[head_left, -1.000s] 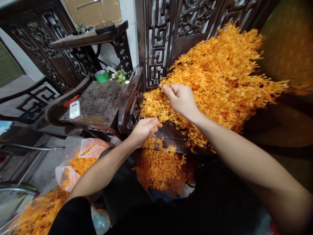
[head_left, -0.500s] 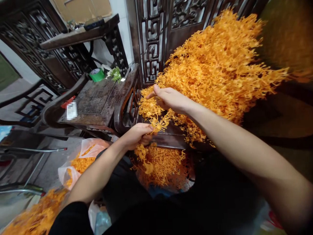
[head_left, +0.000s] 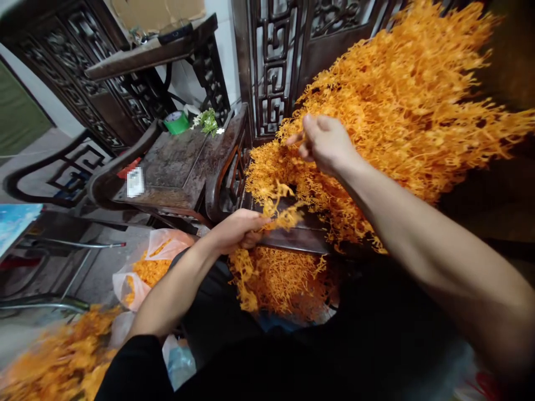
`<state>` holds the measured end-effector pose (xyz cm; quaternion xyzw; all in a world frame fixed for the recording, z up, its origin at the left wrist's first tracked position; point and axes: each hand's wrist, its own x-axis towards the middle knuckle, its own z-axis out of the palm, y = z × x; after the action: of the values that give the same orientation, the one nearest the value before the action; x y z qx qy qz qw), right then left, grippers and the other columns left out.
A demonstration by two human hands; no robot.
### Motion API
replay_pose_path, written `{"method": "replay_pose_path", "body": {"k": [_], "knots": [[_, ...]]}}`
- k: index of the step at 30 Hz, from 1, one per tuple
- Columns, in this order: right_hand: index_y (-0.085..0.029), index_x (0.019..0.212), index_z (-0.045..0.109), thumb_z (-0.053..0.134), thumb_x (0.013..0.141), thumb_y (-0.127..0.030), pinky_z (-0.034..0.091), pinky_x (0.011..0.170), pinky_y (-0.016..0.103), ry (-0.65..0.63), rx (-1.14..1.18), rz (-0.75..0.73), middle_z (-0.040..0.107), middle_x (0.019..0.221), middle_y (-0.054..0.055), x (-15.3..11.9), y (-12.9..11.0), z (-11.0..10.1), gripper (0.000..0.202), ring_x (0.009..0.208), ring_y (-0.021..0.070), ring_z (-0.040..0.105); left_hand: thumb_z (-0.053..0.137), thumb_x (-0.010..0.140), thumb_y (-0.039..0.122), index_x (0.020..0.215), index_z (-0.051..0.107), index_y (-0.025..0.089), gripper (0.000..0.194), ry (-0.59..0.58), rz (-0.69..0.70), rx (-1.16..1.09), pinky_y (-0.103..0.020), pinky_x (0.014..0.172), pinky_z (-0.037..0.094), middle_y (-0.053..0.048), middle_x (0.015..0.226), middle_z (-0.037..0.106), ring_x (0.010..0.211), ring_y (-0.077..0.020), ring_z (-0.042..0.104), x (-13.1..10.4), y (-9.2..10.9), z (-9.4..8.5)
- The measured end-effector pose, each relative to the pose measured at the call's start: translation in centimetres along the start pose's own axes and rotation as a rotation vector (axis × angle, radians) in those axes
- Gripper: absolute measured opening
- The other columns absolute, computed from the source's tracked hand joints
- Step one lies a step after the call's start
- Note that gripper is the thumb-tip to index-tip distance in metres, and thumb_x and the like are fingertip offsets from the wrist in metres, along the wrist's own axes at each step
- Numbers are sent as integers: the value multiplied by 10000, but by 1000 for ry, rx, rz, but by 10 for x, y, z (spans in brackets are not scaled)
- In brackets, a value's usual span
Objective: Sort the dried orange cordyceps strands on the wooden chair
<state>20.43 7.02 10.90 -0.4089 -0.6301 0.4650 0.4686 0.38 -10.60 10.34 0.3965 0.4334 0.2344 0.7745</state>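
Note:
A large pile of orange artificial sprigs (head_left: 401, 106) leans against the carved seat back at the upper right. My left hand (head_left: 244, 229) is closed round the stems of an orange sprig (head_left: 278, 214), whose tips stick out to the right and hang below the fist. Over the left part of the pile is my right hand (head_left: 326, 142), with its fingers curled and partly hidden; whether it grips a piece cannot be made out. More orange sprigs (head_left: 288, 278) lie in a container below the seat edge, in front of my lap.
A wooden chair (head_left: 167, 164) at the left bears green tape (head_left: 176, 122), a small green plant piece (head_left: 207, 121) and a white packet (head_left: 135, 182). Bags of orange pieces (head_left: 152, 270) stand on the floor. A folding chair's metal frame (head_left: 75, 243) is farther left.
My right hand has moved up and right, away from my left hand, and its fingers have curled. My left hand still holds the sprig. The whole view has shifted slightly.

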Motion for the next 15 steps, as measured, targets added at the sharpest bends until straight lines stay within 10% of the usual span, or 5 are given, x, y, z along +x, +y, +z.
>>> {"method": "replay_pose_path", "body": {"k": [7, 13, 15], "knots": [[-189, 1106, 703, 549, 983, -623, 275, 487, 275, -505, -54, -63, 465, 582, -46, -43, -29, 8, 476, 501, 98, 367, 695, 881, 451, 764, 609, 134, 348, -47, -70, 6, -174, 415, 159, 96, 483, 308, 423, -30, 192, 0, 4, -8], [-194, 748, 732, 860, 743, -518, 333, 548, 287, -940, -444, -173, 576, 608, -26, -39, -43, 6, 348, 562, 102, 459, 787, 808, 373, 666, 554, 148, 355, -83, -186, 87, -180, 435, 156, 80, 508, 350, 447, -30, 246, 3, 2, 4], [-179, 662, 642, 822, 816, -457, 320, 557, 281, -822, -425, -178, 539, 584, -31, -32, -41, 3, 365, 557, 89, 428, 791, 814, 383, 648, 559, 147, 370, -105, -193, 116, -190, 440, 151, 78, 500, 345, 445, -33, 248, 3, -1, 3]]}}
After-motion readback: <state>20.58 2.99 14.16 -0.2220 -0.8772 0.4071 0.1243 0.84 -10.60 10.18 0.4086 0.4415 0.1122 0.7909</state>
